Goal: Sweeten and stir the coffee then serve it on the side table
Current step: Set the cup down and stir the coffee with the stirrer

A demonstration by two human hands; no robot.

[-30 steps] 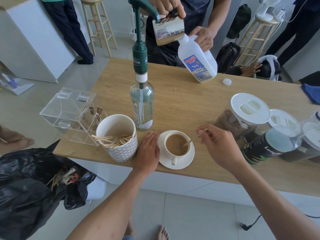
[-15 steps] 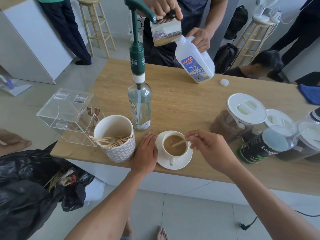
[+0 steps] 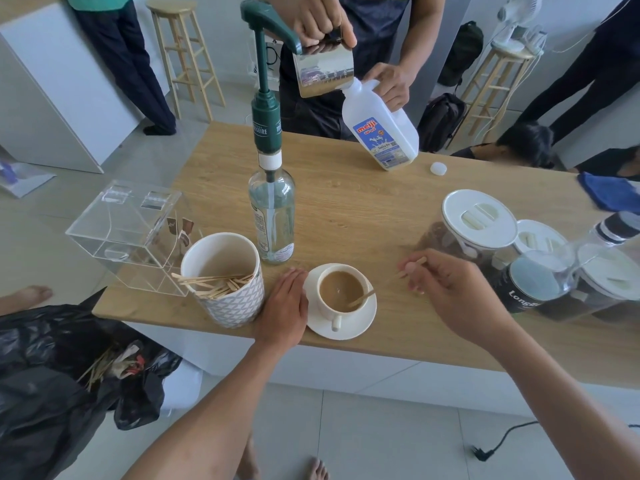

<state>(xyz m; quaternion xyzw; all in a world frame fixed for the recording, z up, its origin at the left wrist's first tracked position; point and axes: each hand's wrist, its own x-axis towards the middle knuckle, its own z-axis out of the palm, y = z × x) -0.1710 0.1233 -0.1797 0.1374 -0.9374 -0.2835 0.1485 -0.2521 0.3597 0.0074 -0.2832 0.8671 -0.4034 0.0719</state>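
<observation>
A white cup of milky coffee (image 3: 341, 292) stands on a white saucer (image 3: 360, 327) near the front edge of the wooden table (image 3: 363, 209). My right hand (image 3: 450, 292) pinches a wooden stir stick (image 3: 362, 298) whose lower end dips into the coffee at the cup's right side. My left hand (image 3: 284, 306) lies flat on the table, holding nothing, against the saucer's left rim. Just behind the cup is a clear syrup bottle with a green pump (image 3: 272, 216).
A patterned cup of wooden sticks (image 3: 225, 282) and a clear acrylic box (image 3: 128, 233) sit to the left. White-lidded jars (image 3: 474, 220) and a black can (image 3: 526, 289) crowd the right. Across the table a person tilts a milk jug (image 3: 381, 136) at a steel pitcher (image 3: 323, 74). A black bin bag (image 3: 52, 368) hangs at lower left.
My right hand swung the stick left across the cup and has come back to the right, stirring. The left hand stayed beside the saucer.
</observation>
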